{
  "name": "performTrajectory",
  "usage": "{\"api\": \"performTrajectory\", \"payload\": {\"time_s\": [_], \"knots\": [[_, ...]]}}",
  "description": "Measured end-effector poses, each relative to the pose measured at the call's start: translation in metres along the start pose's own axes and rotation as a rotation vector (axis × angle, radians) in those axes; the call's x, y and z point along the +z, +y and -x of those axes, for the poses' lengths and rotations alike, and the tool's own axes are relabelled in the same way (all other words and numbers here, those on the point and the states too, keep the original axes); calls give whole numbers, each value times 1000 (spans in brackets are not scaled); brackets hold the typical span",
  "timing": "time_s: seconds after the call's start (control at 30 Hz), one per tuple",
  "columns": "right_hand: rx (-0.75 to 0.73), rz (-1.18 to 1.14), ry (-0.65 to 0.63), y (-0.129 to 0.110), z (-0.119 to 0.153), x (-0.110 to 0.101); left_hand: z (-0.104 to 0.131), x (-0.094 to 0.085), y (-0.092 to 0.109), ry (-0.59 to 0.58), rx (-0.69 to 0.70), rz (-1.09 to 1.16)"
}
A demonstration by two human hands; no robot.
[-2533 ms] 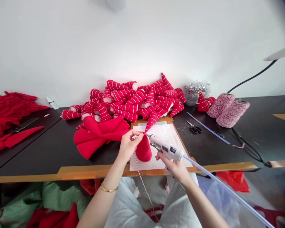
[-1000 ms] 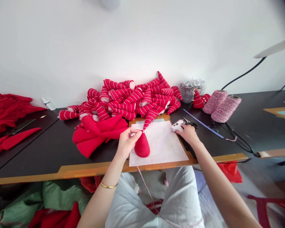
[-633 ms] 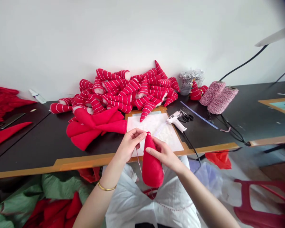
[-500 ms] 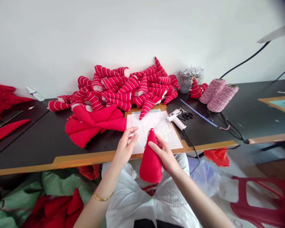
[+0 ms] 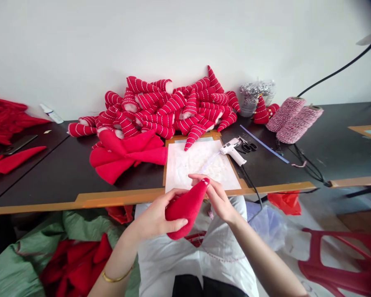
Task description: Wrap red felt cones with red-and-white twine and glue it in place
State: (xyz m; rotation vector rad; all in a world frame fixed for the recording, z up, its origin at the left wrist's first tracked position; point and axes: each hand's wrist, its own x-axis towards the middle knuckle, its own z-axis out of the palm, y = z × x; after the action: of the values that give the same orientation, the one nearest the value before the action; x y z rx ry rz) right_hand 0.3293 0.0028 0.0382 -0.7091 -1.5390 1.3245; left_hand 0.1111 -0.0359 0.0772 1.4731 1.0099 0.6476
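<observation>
Moments before, the left hand (image 5: 157, 218) had hung open and apart from the plain red cone (image 5: 187, 208) while the right hand (image 5: 218, 200) held it; now the left had wrapped round its wide end, and the right had gone up to its tip. The cone lay tilted above the person's lap, just in front of the desk's taped edge, its tip pointing up and to the right. The left hand's fingers were closed around the body, thumb across the near side; the right's were bent at the tip, one stretched out beyond it, though I couldn't tell whether they pinched it. Below, to the right, stood a red stool (image 5: 336, 264). On the black desk (image 5: 64, 177) lay a white sheet (image 5: 179, 165), with plain red cones (image 5: 111, 161) heaped to its left. A white glue gun (image 5: 233, 152) rested at the sheet's right edge, nozzle over it, just beside black-handled scissors (image 5: 250, 147); farther right was a pale translucent stick (image 5: 262, 142). Behind them, striped red cones (image 5: 173, 103) were piled near the white wall (image 5: 173, 37), with red-and-white twine spools (image 5: 286, 113) and a tub of silver tinsel (image 5: 250, 97) to the right.
</observation>
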Motion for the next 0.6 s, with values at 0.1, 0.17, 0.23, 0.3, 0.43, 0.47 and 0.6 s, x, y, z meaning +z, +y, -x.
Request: {"api": "performTrajectory", "payload": {"time_s": [0.1,0.17,0.23,0.3,0.43,0.47,0.6], "knots": [[76,-29,-18,-5,0,-6,-1,-7,1,58,87,-205],[157,-121,-37,-6,-1,-7,-6,-10,-1,136,204,-383],[228,-240,-85,-6,-1,-8,-14,-13,-4,264,371,-549],[283,-362,-180,-5,-2,-11,-23,-16,-8,381,542,-682],[431,-493,-355,-2,-4,-17,-41,-23,-15,476,798,-839],[471,-504,-385,-2,-5,-18,-45,-24,-16,509,847,-865],[565,-594,-403,-2,-9,-16,-56,-25,-21,648,950,-994]]}}
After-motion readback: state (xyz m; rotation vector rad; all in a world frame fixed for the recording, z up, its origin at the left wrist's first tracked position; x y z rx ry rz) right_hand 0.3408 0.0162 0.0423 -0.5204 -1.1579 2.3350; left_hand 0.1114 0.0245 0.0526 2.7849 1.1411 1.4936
